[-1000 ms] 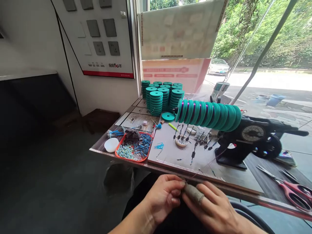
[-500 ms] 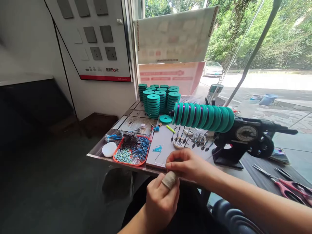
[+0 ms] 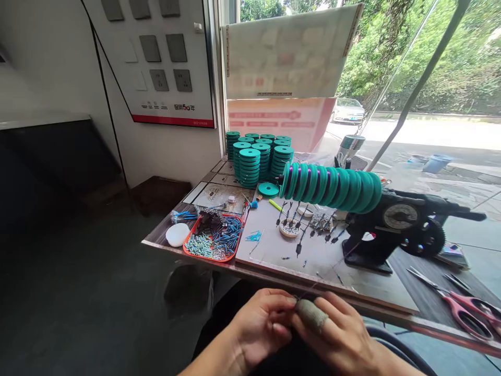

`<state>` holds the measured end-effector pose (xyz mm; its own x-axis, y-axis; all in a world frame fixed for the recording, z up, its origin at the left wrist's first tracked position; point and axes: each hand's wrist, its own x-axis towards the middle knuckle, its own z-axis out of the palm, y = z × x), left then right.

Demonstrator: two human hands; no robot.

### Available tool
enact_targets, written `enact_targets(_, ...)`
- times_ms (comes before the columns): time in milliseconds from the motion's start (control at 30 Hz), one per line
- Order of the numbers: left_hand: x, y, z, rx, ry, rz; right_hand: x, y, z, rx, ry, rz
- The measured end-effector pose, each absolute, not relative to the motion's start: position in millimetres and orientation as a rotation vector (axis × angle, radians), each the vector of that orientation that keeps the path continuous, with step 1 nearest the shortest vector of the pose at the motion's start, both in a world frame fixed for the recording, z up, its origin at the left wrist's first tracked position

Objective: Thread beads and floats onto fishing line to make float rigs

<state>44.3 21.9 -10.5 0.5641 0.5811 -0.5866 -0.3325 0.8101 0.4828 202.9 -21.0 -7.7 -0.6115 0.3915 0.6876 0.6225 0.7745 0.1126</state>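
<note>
My left hand (image 3: 262, 324) is held low in front of the table edge, with thumb and forefinger pinched together. Against its fingertips is my right hand (image 3: 338, 331), fingers curled, a beige wrap (image 3: 313, 316) around one finger. A thin purplish line (image 3: 313, 287) runs from the side of the winder down to the fingertips of both hands. Anything smaller between the fingers is hidden. The winder (image 3: 399, 216) carries a row of green foam spools (image 3: 332, 185). Just beyond my hands, small dark pieces on wire loops (image 3: 299, 246) lie on the pale board (image 3: 270, 261).
An orange tray (image 3: 209, 257) of blue and pale green small parts stands at left, beside a white dish (image 3: 177, 235). Stacked green spools (image 3: 249, 167) fill the back. A round dish of white beads (image 3: 289, 228) is mid-board. Pink-handled scissors (image 3: 465, 316) lie at right.
My right hand has drawn back from over the board's edge toward my lap. Both hands now meet lower and farther right. The view has shifted slightly.
</note>
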Motion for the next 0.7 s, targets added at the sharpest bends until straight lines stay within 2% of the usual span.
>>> enact_targets(100, 45.1, 18.7, -7.1, 0.331, 0.801, 0.541, 200.1, -25.1, -22.4, -0.897, -2.067, -0.095)
enact_targets(267, 47.6, 15.7, -6.2, 0.475, 0.824, 0.578, 198.1, -33.0, -37.7, -1.196, -1.197, 1.276)
enact_targets(333, 47.9, 15.3, -7.1, 0.567, 0.847, 0.618, 196.7, -30.6, -41.1, -1.143, -0.912, 1.635)
enact_targets(400, 47.6, 15.7, -8.2, 0.72, 0.885, 0.633, 195.3, -28.2, -44.8, -1.091, -0.814, 1.788)
enact_targets(567, 46.3, 16.5, -9.0, 1.363, 0.929, 0.719, 195.0, -39.5, -45.7, -1.009, -0.746, 1.934)
enact_targets(700, 46.5, 12.6, -5.7, 1.502, 0.895, 0.767, 199.4, -57.9, -27.7, -1.116, -0.916, 1.801)
